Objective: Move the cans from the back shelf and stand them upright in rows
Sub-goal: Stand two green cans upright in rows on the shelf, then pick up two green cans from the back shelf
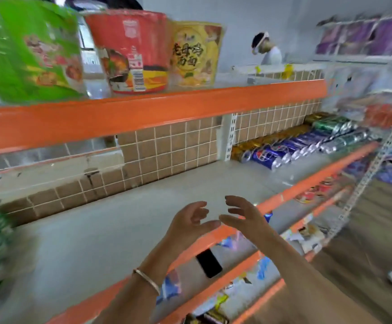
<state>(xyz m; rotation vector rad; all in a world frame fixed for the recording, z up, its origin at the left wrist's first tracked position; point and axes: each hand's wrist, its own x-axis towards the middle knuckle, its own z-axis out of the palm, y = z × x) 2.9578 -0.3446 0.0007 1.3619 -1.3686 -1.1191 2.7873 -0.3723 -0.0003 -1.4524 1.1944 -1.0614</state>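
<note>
Head view: both hands hover over the front edge of the grey shelf point(111, 220), palms facing each other. The left hand point(188, 222) has its fingers loosely spread and grips nothing, and the right hand point(245, 217) is just as empty. The cans point(302, 143), gold, blue and green, lie on their sides far to the right against the tiled back wall. A black phone point(209, 263) rests one shelf below.

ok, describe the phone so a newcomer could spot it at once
Find the wide grey shelf with the orange front edge, mid-picture. One level down, the phone lies flat on the next shelf, showing just below the left hand. It is a plain black slab, while everything beside it is colourful packets.
</note>
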